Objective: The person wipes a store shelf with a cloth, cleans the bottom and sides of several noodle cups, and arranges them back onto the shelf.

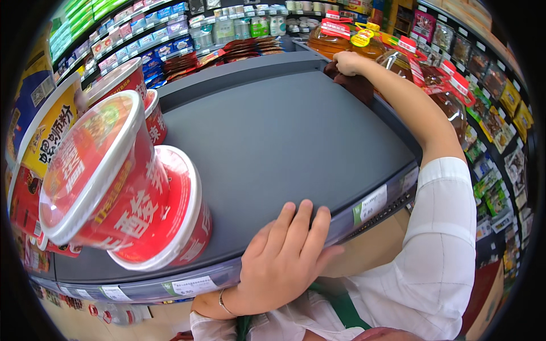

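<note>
My left hand (pixel 283 255) lies spread over the front edge of a dark grey metal shelf (pixel 273 140), its fingers resting on the surface and nothing in them. At the shelf's far right corner, my right hand (pixel 349 64) grips a dark brown cloth (pixel 356 85), which hangs against the raised side rim. Left of my left hand, a red instant-noodle tub with a white rim (pixel 194 221) stands on the shelf. A larger red tub with a clear lid (pixel 102 170) is stacked on it, tilted in the view.
Large bottles of amber oil (pixel 328 40) with red handles stand beyond the right rim. More red tubs (pixel 155 119) stand at the left. Red packets (pixel 243 49) lie behind the back rim. Price tags (pixel 192 284) line the shelf's front edge.
</note>
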